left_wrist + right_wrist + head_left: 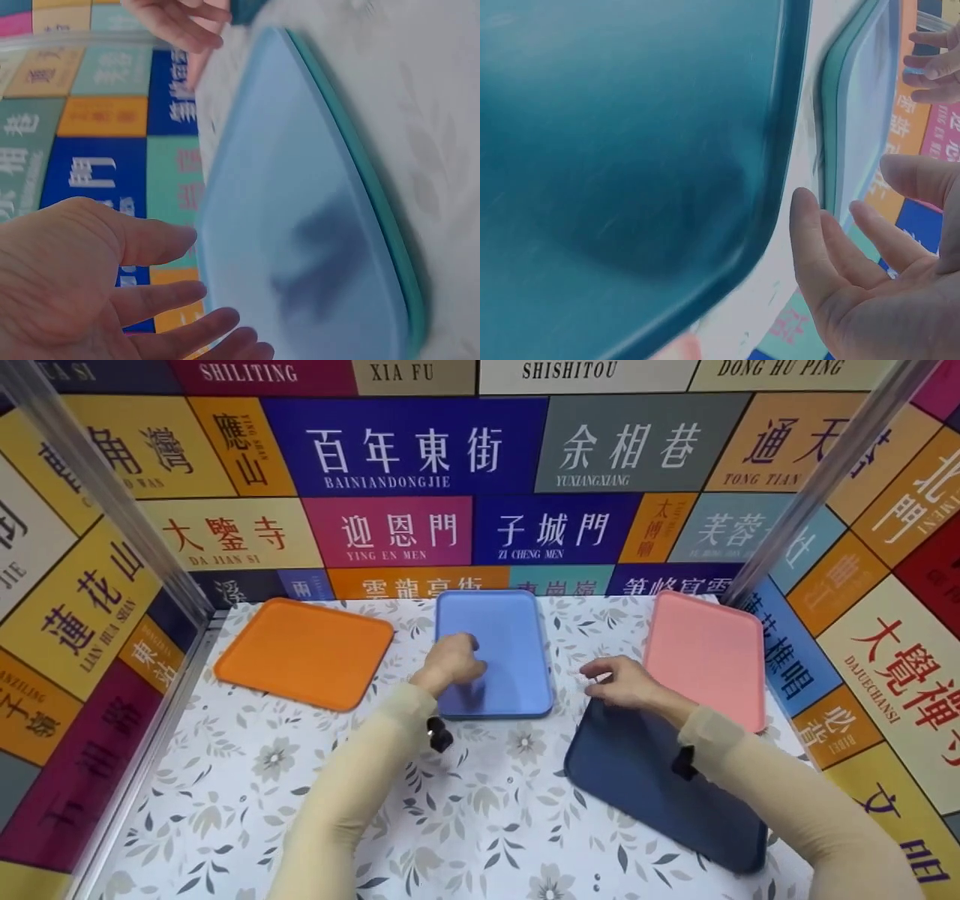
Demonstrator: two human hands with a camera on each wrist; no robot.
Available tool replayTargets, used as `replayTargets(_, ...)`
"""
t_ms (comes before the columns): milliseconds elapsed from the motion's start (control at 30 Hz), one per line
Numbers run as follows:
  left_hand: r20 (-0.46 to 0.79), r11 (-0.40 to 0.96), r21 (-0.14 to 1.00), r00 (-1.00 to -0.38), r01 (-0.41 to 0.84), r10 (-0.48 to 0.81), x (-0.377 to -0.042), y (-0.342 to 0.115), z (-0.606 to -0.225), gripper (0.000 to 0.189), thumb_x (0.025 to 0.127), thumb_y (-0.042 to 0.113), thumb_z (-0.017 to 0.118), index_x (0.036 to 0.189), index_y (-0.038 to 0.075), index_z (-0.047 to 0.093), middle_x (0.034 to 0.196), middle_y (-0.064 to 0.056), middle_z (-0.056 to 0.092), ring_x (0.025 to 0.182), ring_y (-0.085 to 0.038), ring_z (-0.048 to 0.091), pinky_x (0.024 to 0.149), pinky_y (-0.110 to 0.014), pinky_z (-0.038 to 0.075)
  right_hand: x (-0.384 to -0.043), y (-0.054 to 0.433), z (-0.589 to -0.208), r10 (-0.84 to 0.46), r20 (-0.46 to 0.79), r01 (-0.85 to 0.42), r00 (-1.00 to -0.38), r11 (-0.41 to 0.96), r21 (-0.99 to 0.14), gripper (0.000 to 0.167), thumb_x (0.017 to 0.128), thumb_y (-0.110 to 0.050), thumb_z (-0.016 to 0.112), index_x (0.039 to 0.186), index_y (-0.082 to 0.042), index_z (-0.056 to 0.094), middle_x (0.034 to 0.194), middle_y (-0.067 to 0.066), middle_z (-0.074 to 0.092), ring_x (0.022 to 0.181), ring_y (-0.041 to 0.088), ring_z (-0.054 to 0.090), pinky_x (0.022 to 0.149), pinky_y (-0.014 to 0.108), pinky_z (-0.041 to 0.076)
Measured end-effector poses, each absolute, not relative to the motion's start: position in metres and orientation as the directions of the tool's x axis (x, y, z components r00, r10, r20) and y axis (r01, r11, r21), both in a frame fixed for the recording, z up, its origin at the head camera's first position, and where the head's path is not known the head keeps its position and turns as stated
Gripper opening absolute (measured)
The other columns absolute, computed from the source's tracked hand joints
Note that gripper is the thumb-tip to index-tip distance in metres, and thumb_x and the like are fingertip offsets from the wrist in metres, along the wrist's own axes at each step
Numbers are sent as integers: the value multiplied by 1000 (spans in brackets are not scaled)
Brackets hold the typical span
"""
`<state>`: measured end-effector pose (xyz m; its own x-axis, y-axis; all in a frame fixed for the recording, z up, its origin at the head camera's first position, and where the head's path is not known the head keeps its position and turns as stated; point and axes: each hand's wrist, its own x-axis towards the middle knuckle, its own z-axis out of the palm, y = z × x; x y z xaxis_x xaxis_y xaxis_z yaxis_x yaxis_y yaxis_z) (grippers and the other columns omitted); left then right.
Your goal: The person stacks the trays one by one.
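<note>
My left hand (452,661) hovers over the light blue tray (516,656) at the middle back, holding nothing, its shadow falling on the surface. In the left wrist view its thumb and fingers are loosely spread beside the tray's edge, and a teal edge (380,206) shows beneath the blue one. My right hand (628,682) is over the far left corner of the dark blue tray (660,787), which lies at a slant. The right wrist view shows those fingers (810,251) gently bent with nothing between them, past the dark tray's rim (780,180).
An orange tray (304,654) lies at the back left, and a pink tray (709,656) at the back right, partly behind the dark one. All rest on a floral tabletop (450,825). Printed panels (405,446) wall in the back and sides.
</note>
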<state>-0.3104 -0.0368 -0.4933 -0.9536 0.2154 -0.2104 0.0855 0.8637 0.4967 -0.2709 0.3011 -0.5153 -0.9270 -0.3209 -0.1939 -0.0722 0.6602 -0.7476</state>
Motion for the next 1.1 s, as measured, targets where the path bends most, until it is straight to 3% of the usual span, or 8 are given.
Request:
replayTargets(67, -209, 854, 507, -945, 116, 253, -312, -26, -495, 54, 101, 27, 74, 148, 3, 70, 151, -18, 73, 142, -37, 67, 125, -47, 54, -265, 312, -510, -317, -197, -75, -928, 676, -733, 50, 100, -7, 75, 146, 12, 66, 147, 38, 67, 117, 41, 78, 72, 21, 63)
replayTargets(300, -165, 820, 527, -920, 223, 356, -354, 16, -568, 53, 93, 47, 80, 138, 20, 78, 141, -1, 80, 135, -26, 71, 121, -44, 56, -244, 351, -497, -303, -189, -96, -934, 722, -686, 52, 100, -11, 79, 145, 11, 67, 144, 38, 69, 122, 50, 75, 76, 22, 65)
replayTargets(500, -174, 798, 551, -902, 244, 395, -357, 55, -590, 53, 94, 41, 79, 142, 19, 77, 147, -4, 77, 142, -31, 68, 122, -45, 57, -225, 382, -486, -289, -217, -68, -933, 731, -679, 57, 103, -16, 78, 151, 11, 62, 148, 39, 66, 124, 50, 75, 78, 22, 63)
replayTargets(600, -178, 766, 587, -882, 261, 437, -352, 69, -593, 50, 95, 42, 79, 141, 23, 77, 144, 0, 78, 139, -27, 70, 119, -43, 58, -216, 398, -485, -274, -249, -47, -929, 755, -654, 59, 106, -18, 76, 154, 11, 58, 152, 40, 63, 126, 50, 73, 84, 28, 66)
replayTargets(767, -171, 729, 632, -869, 264, 463, -332, 88, -580, 43, 100, 41, 76, 141, 28, 78, 129, 5, 81, 118, -15, 76, 103, -35, 63, -204, 418, -490, -254, -281, -18, -925, 770, -638, 61, 107, -19, 74, 156, 12, 56, 153, 42, 60, 126, 50, 72, 94, 44, 70)
replayTargets(1033, -134, 705, 640, -858, 307, 495, -325, 118, -603, 41, 93, 33, 80, 132, 25, 82, 107, 5, 78, 97, -13, 70, 81, -26, 56, -190, 445, -494, -234, -357, 44, -904, 781, -623, 59, 103, -19, 78, 148, 15, 61, 147, 40, 64, 127, 43, 67, 89, 28, 63)
replayTargets(1100, -141, 714, 626, -855, 314, 499, -322, 124, -606, 41, 91, 32, 80, 131, 24, 82, 108, 5, 78, 98, -14, 70, 82, -24, 56, -188, 452, -495, -221, -388, 63, -895, 797, -601, 60, 102, -19, 79, 146, 18, 60, 142, 40, 66, 123, 42, 68, 89, 28, 61)
